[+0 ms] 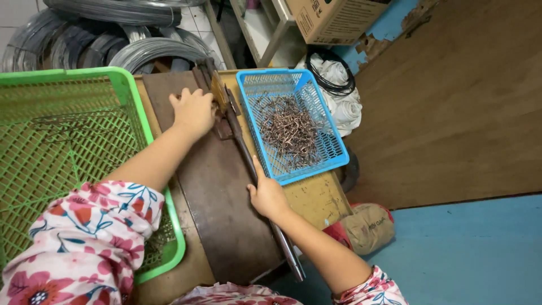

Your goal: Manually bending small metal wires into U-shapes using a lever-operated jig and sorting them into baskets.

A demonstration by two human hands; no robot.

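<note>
the right hand (267, 196) is closing its fingers around the long lever handle (265, 197) of a bench cutter near the blue basket (339, 148), while the left hand (193, 110) is pressing, fingers curled, at the far end by the blade hinge (220, 96), whatever it may be pinching being hidden. judging by the heap of bent wire pieces (289, 131) already lying in the basket, a good share is looking done, though the wire coils (135, 53) at the far left are suggesting more remains; the handle's near end is running behind the forearm.
</note>
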